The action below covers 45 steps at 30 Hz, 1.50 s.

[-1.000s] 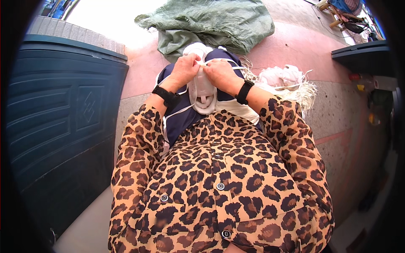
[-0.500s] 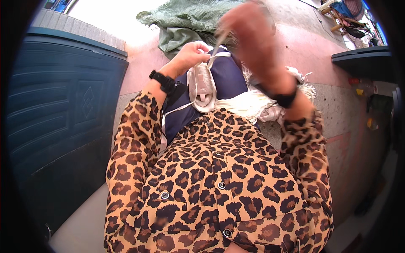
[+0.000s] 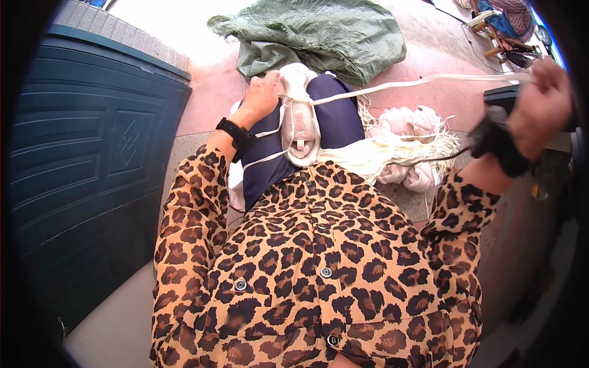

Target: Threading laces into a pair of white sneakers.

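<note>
A pale pink and white sneaker (image 3: 299,122) rests on my lap between my thighs, its heel toward me. My left hand (image 3: 262,95) is closed at the left edge of the sneaker near its lace holes, its fingertips partly hidden. A flat white shoelace (image 3: 423,80) runs taut from the sneaker to the far right. At its other end my right hand (image 3: 543,107), slightly blurred, is closed on the lace. Looser lengths of lace hang over the sneaker's left side onto my dark blue trousers (image 3: 336,116).
Beside my right thigh lie a bundle of cream laces (image 3: 353,150) and several pale pink shoes (image 3: 408,122). A green woven sack (image 3: 319,37) lies beyond my knees. Dark blue panelled doors (image 3: 98,141) stand at left; a wooden stool (image 3: 488,34) is far right.
My right hand has swung from above the sneaker out to the far right, drawing the lace taut. My left hand has moved down against the sneaker's side.
</note>
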### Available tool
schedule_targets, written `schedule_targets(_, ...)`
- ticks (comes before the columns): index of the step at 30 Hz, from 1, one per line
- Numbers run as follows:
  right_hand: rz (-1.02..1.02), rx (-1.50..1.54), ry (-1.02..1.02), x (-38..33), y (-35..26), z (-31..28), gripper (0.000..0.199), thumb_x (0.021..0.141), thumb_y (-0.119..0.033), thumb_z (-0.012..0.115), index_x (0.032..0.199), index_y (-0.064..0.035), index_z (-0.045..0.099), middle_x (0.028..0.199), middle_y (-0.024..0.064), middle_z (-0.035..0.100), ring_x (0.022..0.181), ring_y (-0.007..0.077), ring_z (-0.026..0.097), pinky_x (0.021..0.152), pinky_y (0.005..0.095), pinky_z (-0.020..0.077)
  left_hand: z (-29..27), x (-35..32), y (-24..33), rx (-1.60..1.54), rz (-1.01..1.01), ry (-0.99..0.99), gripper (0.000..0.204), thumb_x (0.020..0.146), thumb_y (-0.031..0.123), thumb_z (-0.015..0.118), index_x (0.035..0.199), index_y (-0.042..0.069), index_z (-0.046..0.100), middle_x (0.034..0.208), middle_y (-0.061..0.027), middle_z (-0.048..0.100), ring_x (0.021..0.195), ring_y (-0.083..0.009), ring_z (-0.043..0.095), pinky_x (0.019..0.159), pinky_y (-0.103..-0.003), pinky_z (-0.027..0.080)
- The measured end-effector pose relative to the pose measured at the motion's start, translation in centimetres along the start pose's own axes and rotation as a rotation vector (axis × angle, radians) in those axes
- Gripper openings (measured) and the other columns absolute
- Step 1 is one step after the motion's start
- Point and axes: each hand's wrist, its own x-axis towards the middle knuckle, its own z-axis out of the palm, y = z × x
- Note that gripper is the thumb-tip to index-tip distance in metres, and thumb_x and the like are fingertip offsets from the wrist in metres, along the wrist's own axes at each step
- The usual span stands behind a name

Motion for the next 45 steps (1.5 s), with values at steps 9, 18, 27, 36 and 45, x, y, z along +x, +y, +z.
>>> schedule_targets(9,0.822,0.204,-1.165,-25.0,7.6,18.2,0.022,0.081,-0.019,0.058,0.079,0.0018,0.063,0.067,-0.002,0.058,0.059,0.0051,0.048,0.052,0.023,0.0396,-0.3,-0.9,0.7,-0.04,0.096,-0.215,0.045,0.075,0.012,0.057,0.118,0.011,0.042,0.09,-0.0141,0.057,0.093,-0.0342,0.049,0.078,-0.042,0.043)
schedule_targets(18,1.075,0.268,-1.095,-27.6,6.0,21.0,0.036,0.078,-0.002,0.035,0.108,-0.0002,0.056,0.058,0.0041,0.056,0.042,0.0105,0.05,0.039,0.0236,0.041,-0.4,-1.7,0.6,0.0,0.093,-0.045,0.028,0.076,0.009,0.054,0.104,0.006,0.054,0.086,-0.0157,0.058,0.076,-0.0345,0.053,0.069,-0.041,0.045)
schedule_targets(27,0.959,0.158,-1.198,-28.4,7.8,23.0,0.027,0.082,-0.005,0.037,0.098,-0.0033,0.058,0.057,0.0076,0.056,0.042,0.0146,0.053,0.042,0.0274,0.0442,-1.6,-3.0,1.6,-0.361,-0.234,-0.25,0.021,0.079,0.022,0.055,0.082,0.002,0.061,0.08,-0.0192,0.061,0.081,-0.0328,0.058,0.07,-0.039,0.045)
schedule_targets(36,-0.032,-0.384,-1.586,-27.0,7.7,22.8,0.016,0.076,-0.01,0.046,0.072,0.0006,0.058,0.075,0.0198,0.058,0.076,0.0287,0.059,0.065,0.0377,0.0462,-2.2,-2.3,1.8,-0.647,-0.396,-0.217,0.015,0.082,0.01,0.052,0.091,-0.001,0.058,0.07,0.0007,0.055,0.062,-0.007,0.049,0.058,-0.021,0.041)
schedule_targets(45,0.474,1.386,-1.121,-4.5,0.4,10.1,0.017,0.088,-0.013,0.034,0.084,-0.0004,0.046,0.064,0.0003,0.034,0.06,0.0103,0.037,0.066,0.0263,0.0323,-4.5,-2.1,2.4,-0.967,-0.58,-0.217,0.025,0.077,0.004,0.045,0.101,0.0,0.052,0.067,0.0002,0.051,0.06,-0.0073,0.046,0.055,-0.02,0.036)
